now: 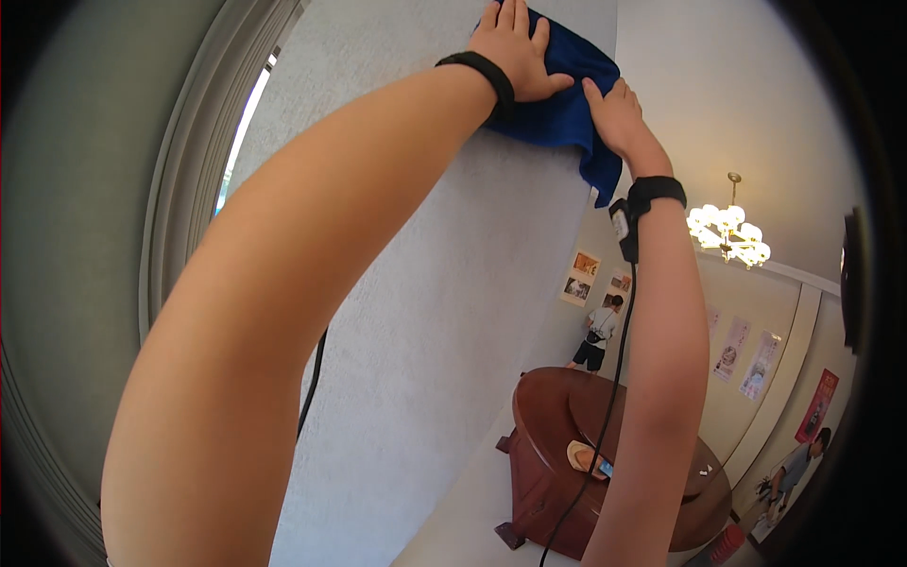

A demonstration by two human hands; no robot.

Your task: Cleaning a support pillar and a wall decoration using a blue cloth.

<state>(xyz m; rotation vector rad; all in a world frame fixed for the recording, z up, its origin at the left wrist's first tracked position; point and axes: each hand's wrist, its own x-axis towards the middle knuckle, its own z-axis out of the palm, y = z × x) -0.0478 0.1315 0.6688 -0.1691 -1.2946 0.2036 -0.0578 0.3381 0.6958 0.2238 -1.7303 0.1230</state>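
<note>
A dark blue cloth (557,118) lies against the upper part of a pale textured wall (416,274), and its lower right corner hangs down loose. My left hand (518,55) rests flat on the cloth with the fingers stretched upward and the thumb pointing right. At the cloth's right edge, by the wall's corner, is my right hand (619,121). Its thumb stands apart from the fingers, which are partly hidden. Both arms reach up. Black bands circle both wrists, and a small black device (624,230) with a cable hangs at the right one.
Below on the right stands a dark red-brown round wooden table (557,454), with a beige and blue object (588,458) on it. A lit chandelier (729,231) hangs beyond. Two people are farther off, one near wall pictures (580,277). A window frame (179,161) runs along the left.
</note>
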